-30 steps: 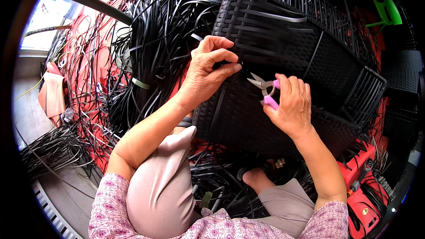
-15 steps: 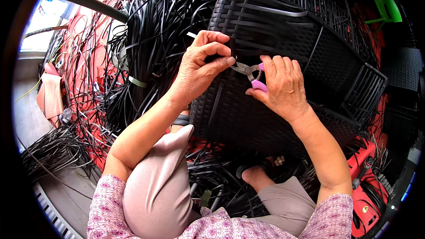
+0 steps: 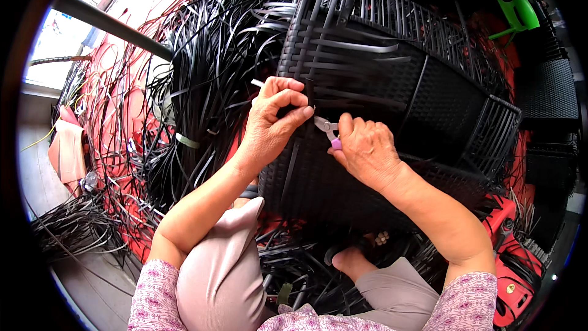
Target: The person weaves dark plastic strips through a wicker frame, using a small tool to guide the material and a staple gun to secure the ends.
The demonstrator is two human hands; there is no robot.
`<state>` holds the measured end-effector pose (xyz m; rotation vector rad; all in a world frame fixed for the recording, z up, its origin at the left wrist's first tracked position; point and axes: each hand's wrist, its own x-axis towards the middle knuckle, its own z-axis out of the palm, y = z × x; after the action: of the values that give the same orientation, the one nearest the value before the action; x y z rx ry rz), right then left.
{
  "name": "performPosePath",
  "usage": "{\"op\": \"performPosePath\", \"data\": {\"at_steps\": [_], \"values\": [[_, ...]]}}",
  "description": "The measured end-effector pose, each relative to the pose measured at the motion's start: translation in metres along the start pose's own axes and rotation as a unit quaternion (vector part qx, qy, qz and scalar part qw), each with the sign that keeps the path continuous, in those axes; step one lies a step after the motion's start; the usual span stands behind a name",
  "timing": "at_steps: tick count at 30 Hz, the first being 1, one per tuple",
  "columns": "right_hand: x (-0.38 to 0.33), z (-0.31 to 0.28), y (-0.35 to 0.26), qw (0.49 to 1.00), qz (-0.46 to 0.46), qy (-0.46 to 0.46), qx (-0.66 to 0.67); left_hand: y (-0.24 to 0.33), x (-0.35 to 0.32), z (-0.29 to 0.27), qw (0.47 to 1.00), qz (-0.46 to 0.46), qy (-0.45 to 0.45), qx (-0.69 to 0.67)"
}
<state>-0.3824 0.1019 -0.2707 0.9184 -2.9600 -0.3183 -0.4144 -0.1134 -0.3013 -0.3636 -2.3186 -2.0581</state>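
A dark woven piece of furniture (image 3: 386, 89), made of black flat strips over a frame, lies tilted in front of me. At its near left side, my left hand (image 3: 266, 125) is closed in a pinch, thumb against forefinger, on a short black strip (image 3: 310, 91). Wrapped around small pink-handled nippers (image 3: 327, 127), my right hand (image 3: 370, 150) is beside it to the right. The tips of the nippers point at my left thumb, a small gap away. Most of the handles is hidden by my right fingers.
Long loose black strips (image 3: 211, 73) hang and spread over the red floor cover at left. More strip scraps lie around my feet. A green chair (image 3: 518, 13) stands at far right, a red tool case (image 3: 509, 279) at lower right. A dark bar (image 3: 116, 27) crosses upper left.
The nippers' handles are squeezed closer together and more covered by my right hand. Both hands appear lower in the picture, while the view itself has shifted slightly. My left hand keeps its pinch.
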Motion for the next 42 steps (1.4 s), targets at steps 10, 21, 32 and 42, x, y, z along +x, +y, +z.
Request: {"op": "performPosePath", "data": {"at_steps": [10,21,32,42], "values": [[-0.108,-0.057,0.055,0.935,0.169,0.014,0.313,0.04,-0.034,-0.074,0.979,-0.105,0.054,-0.167],[-0.499,-0.122,0.01,0.573,0.631,0.322,0.413,0.065,-0.204,-0.144,0.951,-0.248,0.183,-0.039],[-0.592,-0.126,-0.121,0.405,0.696,0.409,0.429,0.277,-0.263,-0.145,0.973,-0.014,0.219,-0.069],[-0.617,-0.104,-0.149,0.366,0.678,0.405,0.493,0.276,-0.302,-0.023,0.904,0.056,-0.266,0.329]]}}
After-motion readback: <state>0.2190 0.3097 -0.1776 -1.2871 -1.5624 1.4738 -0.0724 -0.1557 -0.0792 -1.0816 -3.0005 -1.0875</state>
